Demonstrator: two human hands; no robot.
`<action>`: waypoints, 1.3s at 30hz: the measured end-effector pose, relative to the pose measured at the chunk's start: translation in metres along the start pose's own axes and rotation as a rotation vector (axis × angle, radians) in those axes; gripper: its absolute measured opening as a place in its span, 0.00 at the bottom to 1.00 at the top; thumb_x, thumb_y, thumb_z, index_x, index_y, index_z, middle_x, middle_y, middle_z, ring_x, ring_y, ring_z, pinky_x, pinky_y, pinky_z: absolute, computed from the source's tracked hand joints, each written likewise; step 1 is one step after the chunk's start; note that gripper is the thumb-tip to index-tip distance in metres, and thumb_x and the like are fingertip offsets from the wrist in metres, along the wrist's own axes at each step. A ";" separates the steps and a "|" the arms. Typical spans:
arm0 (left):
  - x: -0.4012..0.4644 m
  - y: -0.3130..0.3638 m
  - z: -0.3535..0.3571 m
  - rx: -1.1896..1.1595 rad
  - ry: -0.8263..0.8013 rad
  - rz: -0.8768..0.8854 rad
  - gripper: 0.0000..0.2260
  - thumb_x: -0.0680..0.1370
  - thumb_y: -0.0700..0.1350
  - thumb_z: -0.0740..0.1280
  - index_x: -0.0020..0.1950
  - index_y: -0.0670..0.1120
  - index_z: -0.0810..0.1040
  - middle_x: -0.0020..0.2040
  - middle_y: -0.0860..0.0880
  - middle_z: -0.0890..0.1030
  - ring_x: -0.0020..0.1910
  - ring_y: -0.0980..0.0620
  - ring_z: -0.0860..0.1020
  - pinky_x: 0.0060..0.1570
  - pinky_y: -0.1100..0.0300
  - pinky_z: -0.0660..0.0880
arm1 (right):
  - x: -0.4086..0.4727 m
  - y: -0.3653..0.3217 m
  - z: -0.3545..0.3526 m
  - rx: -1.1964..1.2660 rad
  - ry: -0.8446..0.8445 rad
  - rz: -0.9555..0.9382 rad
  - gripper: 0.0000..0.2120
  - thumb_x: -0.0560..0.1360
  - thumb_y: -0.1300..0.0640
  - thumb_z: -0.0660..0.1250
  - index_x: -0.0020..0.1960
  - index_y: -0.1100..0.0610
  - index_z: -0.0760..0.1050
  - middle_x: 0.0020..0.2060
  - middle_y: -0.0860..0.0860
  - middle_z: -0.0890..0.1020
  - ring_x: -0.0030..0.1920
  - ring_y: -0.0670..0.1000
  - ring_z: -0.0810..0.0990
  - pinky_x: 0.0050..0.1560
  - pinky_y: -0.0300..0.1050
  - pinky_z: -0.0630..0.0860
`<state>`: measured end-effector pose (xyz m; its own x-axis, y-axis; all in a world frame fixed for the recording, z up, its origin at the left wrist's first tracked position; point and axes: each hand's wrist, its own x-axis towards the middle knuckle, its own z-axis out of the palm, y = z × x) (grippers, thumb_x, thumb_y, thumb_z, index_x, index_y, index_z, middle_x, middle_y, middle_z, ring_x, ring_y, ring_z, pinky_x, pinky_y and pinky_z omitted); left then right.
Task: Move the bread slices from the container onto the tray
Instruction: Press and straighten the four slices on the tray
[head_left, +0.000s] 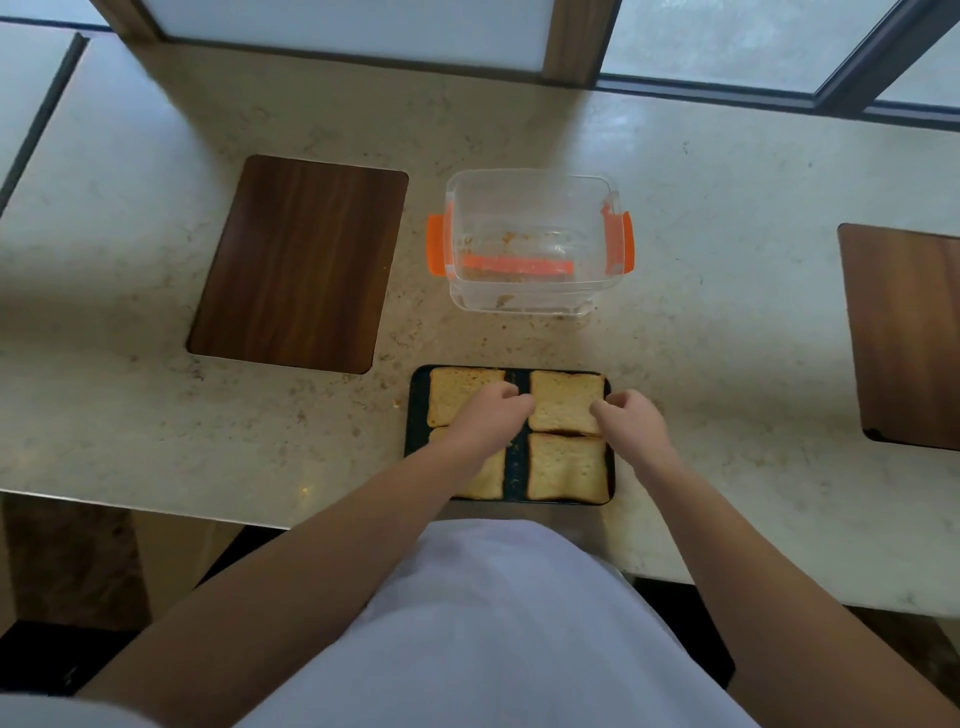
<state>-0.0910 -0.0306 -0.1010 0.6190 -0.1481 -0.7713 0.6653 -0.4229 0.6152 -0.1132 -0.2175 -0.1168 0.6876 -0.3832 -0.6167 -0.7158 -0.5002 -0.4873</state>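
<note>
Both hands (491, 415) (631, 415) at far-right slice's (563, 402) edges

Golden-brown bread slices (565, 404), dark tray (417, 410), orange-clipped container (535, 239)

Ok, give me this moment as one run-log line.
container: no slices, crumbs only | tray: four bread slices | left hand, right hand: at far-right slice, grip unclear

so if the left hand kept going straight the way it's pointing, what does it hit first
The left hand points away from the body and slightly right, over the tray. Going straight on, it would likely pass the tray's far edge and first meet the clear container, though its height above the counter is unclear.
</note>
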 end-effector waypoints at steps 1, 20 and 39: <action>0.005 0.006 0.007 0.018 0.016 0.009 0.15 0.77 0.49 0.62 0.62 0.48 0.77 0.56 0.49 0.76 0.57 0.48 0.75 0.59 0.50 0.73 | 0.002 -0.002 0.000 -0.032 -0.021 0.018 0.10 0.75 0.54 0.63 0.53 0.58 0.73 0.42 0.51 0.79 0.42 0.47 0.78 0.42 0.51 0.79; 0.026 0.015 0.021 0.024 0.092 -0.091 0.08 0.77 0.48 0.63 0.53 0.45 0.72 0.49 0.50 0.73 0.49 0.50 0.75 0.62 0.45 0.75 | 0.007 -0.008 0.011 0.004 -0.109 0.050 0.12 0.72 0.54 0.63 0.37 0.63 0.75 0.31 0.61 0.75 0.36 0.60 0.77 0.38 0.52 0.75; 0.004 -0.027 0.031 -0.168 -0.042 -0.255 0.20 0.78 0.44 0.65 0.68 0.40 0.72 0.58 0.45 0.78 0.54 0.50 0.79 0.47 0.59 0.78 | -0.029 0.041 0.011 0.001 -0.143 0.086 0.14 0.75 0.51 0.63 0.53 0.59 0.78 0.43 0.57 0.84 0.41 0.52 0.79 0.42 0.49 0.76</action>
<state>-0.1194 -0.0471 -0.1257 0.4081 -0.0946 -0.9080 0.8588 -0.2976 0.4170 -0.1639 -0.2190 -0.1258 0.5999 -0.3099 -0.7376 -0.7712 -0.4695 -0.4300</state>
